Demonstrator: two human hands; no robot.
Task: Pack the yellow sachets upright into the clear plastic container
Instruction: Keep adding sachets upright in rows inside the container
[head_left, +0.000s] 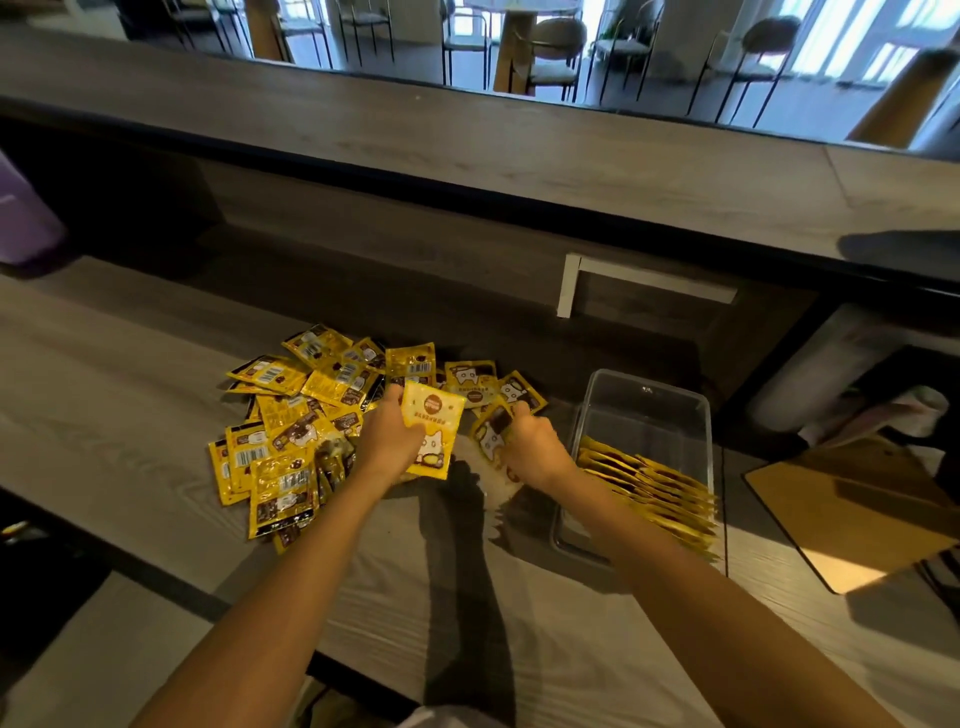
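Left hand (389, 436) fingers hold one sachet (434, 431), right hand (535, 447) another (beside the container (649, 382)).

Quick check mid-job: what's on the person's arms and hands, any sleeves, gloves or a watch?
The left hand and right hand are ungloved. The left forearm and right forearm are bare down to the frame's edge; no sleeve shows. No watch, bracelet or ring is visible. Some pale cloth at the bottom edge may be clothing.
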